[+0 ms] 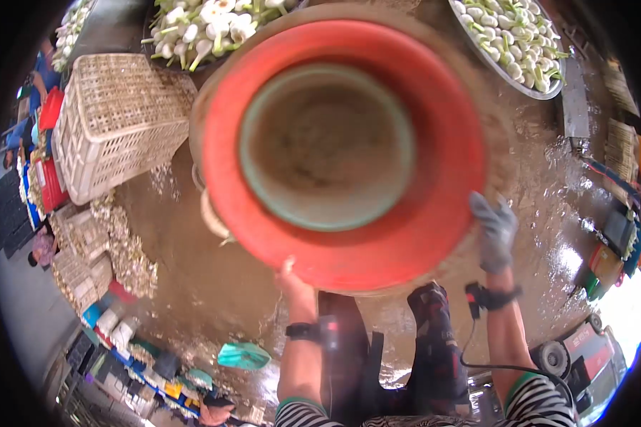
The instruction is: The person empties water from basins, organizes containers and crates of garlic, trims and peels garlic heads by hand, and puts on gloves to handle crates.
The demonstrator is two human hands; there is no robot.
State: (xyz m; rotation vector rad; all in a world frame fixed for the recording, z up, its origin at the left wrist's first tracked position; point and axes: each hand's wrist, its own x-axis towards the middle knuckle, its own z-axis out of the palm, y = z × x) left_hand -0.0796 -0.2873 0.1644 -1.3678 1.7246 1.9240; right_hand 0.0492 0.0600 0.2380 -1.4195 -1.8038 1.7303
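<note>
A large red basin [441, 164] fills the upper middle of the view, with a smaller green-rimmed basin [320, 142] inside it; the small one looks dirty and brown within. My left hand [295, 285], bare, grips the red basin's lower rim with the thumb over the edge. On the right side of the rim, my right hand [495, 231] wears a grey glove and holds the basin too. Both wrists carry dark straps, and a cable runs from the right one. The basin's outer edge is slightly blurred.
White bulbs with green stems fill a tray [214, 28] at top and a metal basin [509, 43] at top right. Stacked woven crates [121, 121] stand left, beside loose bulbs [124, 249]. A green bag [243, 356] lies on wet ground. People sit far left; a vehicle [584, 356] stands lower right.
</note>
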